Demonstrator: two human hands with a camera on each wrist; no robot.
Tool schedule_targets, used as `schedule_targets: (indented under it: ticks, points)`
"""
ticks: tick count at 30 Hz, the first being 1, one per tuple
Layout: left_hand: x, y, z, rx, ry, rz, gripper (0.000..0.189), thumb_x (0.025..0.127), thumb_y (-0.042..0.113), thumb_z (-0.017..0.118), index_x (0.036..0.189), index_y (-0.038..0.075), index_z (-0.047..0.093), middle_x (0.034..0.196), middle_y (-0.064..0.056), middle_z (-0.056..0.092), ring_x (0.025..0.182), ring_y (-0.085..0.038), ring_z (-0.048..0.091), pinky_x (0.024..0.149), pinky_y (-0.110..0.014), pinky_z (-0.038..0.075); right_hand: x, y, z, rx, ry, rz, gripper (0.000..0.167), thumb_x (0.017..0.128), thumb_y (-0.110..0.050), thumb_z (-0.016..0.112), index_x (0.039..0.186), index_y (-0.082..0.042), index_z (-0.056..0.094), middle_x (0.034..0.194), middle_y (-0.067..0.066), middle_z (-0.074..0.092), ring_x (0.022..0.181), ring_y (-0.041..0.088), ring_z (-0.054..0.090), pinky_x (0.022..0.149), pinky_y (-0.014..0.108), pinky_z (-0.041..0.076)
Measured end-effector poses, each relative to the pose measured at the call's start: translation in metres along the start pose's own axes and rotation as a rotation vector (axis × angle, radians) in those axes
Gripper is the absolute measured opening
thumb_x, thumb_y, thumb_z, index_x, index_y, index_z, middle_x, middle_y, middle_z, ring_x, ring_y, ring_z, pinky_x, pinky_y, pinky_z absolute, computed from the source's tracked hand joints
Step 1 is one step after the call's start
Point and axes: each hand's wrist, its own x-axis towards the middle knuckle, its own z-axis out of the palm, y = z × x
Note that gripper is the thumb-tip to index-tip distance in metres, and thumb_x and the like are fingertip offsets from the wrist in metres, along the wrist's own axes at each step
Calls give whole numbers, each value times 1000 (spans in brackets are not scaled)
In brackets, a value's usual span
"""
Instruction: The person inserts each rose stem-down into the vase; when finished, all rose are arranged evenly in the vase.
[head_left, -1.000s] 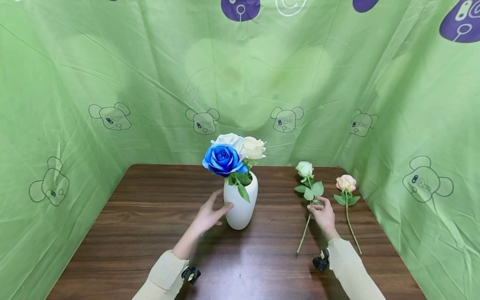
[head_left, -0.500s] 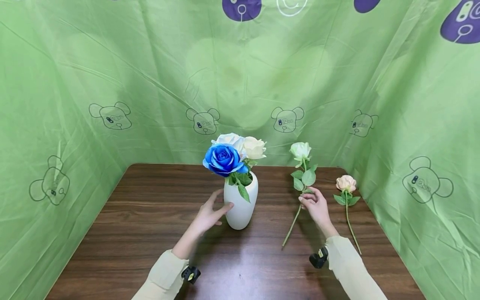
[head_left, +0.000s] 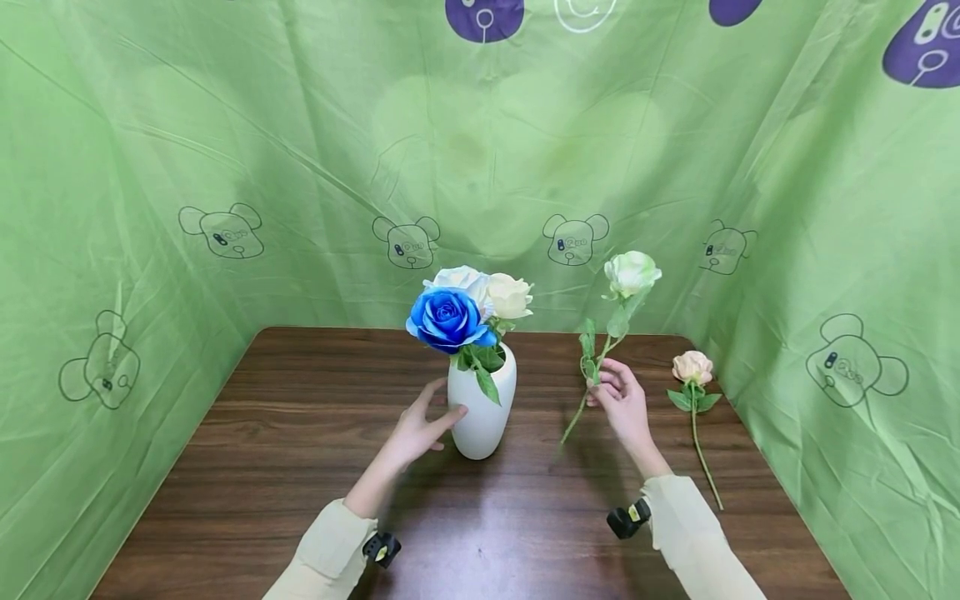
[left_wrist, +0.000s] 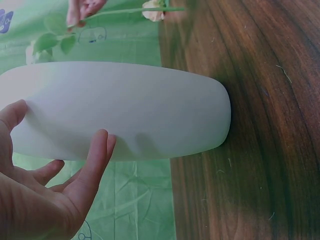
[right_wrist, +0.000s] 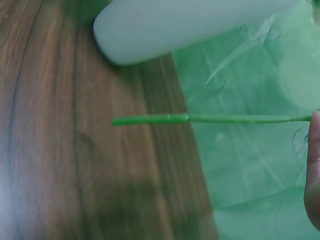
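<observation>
The pale green rose (head_left: 619, 320) is held tilted to the right of the vase (head_left: 480, 429), its stem pinched by the right hand (head_left: 627, 410). The vase is touched on its left side by the relaxed fingers of the left hand (head_left: 411, 432). Tipping could result if the vase is bumped, since its base is narrow and its rim is overhung by a blue bloom (head_left: 447, 319). The vase wall is smooth, white and tapered; the petals appear to be ruffled fabric.
</observation>
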Motion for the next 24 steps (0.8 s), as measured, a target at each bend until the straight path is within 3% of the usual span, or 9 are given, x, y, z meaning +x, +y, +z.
schedule_targets:
  ticks: [1, 5, 9, 17, 24]
  points:
    - [0, 0, 0, 1, 0, 0, 66, 79, 42, 63, 134, 20, 34, 120, -16, 46, 77, -26, 57, 48, -33, 52, 2, -1, 3, -26, 8, -21, 39, 80, 6, 59, 117, 3, 45, 89, 15, 59, 62, 18, 59, 52, 27, 52]
    - [0, 0, 0, 4, 2, 1, 66, 79, 42, 63, 134, 20, 34, 120, -16, 46, 76, -25, 57, 48, -33, 52, 7, -57, 49, -47, 80, -27, 31, 81, 7, 58, 110, 7, 47, 85, 12, 60, 57, 15, 57, 51, 25, 51]
    - [0, 0, 0, 2, 1, 2, 66, 79, 41, 63, 134, 20, 33, 120, -17, 46, 77, -27, 57, 48, -33, 52, 13, -85, 71, -21, 120, -33, 26, 83, 14, 50, 107, 4, 50, 83, 7, 61, 56, 13, 56, 52, 23, 51]
    - [0, 0, 0, -2, -7, 5, 65, 80, 40, 63, 134, 19, 33, 121, -17, 45, 85, -33, 58, 50, -37, 52, 25, -112, 95, 144, 170, -122, 26, 83, 13, 51, 103, -3, 53, 85, 10, 62, 57, 16, 56, 53, 23, 49]
    - [0, 0, 0, 3, -7, 7, 65, 80, 39, 63, 134, 19, 33, 120, -16, 46, 85, -31, 59, 51, -39, 52, 43, -136, 113, 314, 236, -191, 20, 83, 12, 52, 101, 3, 52, 81, 14, 60, 54, 18, 55, 51, 23, 49]
